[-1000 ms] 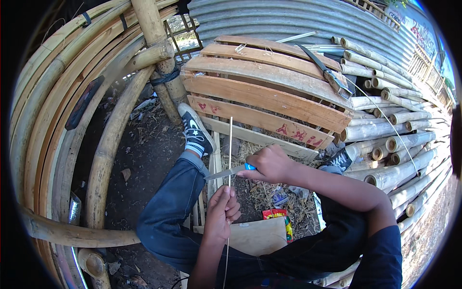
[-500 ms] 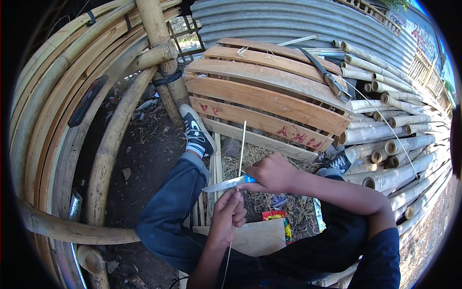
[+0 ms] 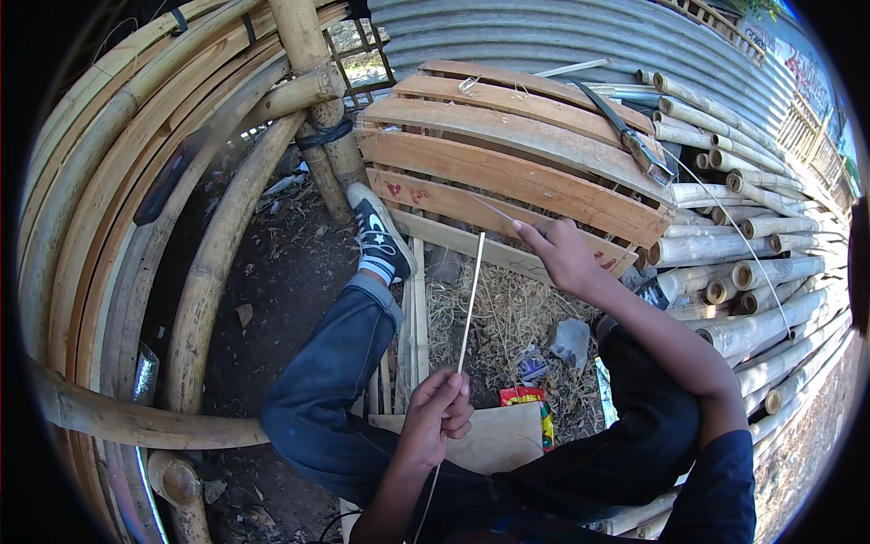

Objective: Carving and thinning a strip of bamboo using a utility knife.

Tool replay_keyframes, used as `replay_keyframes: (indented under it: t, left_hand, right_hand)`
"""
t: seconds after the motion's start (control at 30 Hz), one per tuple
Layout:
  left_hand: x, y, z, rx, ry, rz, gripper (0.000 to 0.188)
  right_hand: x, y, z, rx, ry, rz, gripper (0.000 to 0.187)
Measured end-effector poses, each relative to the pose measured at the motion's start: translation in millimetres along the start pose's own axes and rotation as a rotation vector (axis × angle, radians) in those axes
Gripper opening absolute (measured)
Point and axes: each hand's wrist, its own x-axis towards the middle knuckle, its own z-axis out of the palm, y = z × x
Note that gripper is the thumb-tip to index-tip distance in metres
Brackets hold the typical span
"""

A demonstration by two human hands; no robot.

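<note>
Between my legs, my left hand [image 3: 437, 419] is closed around a thin pale bamboo strip [image 3: 472, 304]. The strip stands up out of the fist, leaning slightly right, and its thin tail hangs below the hand toward my lap. Farther off and to the right, my right hand [image 3: 564, 258] grips a knife [image 3: 492, 208]. The blade shows nearly edge-on as a thin line pointing to the far left, and the handle is hidden in my fingers. The knife is apart from the strip, beyond its upper end.
A slatted wooden crate [image 3: 517, 172] stands ahead, with a dark strap [image 3: 625, 136] on it. Bamboo poles [image 3: 779, 245] are piled at right; bent bamboo and planks [image 3: 136, 181] line the left. A flat board [image 3: 494, 442], a red-and-yellow packet [image 3: 522, 396] and a grey stone [image 3: 570, 343] lie near my legs.
My right hand has moved the knife away from my left hand, up and to the right past the strip's end. My left hand still holds the strip in about the same place.
</note>
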Motion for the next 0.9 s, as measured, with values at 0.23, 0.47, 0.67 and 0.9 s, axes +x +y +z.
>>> replay_keyframes:
  t: [0.23,0.47,0.67,0.9]
  left_hand:
    - [9,1,0,0.159,0.024,0.060,0.029]
    - [15,1,8,0.440,0.167,0.201,0.031]
    - [19,-1,-1,0.505,0.225,0.241,0.029]
    - [18,-5,-11,0.361,0.166,0.183,0.030]
  right_hand:
    - [-18,-12,3,0.421,-0.013,0.030,0.058]
    - [-43,-55,25,-0.293,-0.187,-0.548,0.056]
    - [-37,-50,36,-0.209,-0.113,-0.422,0.055]
    - [-26,-27,31,-0.261,-0.086,-0.336,0.059]
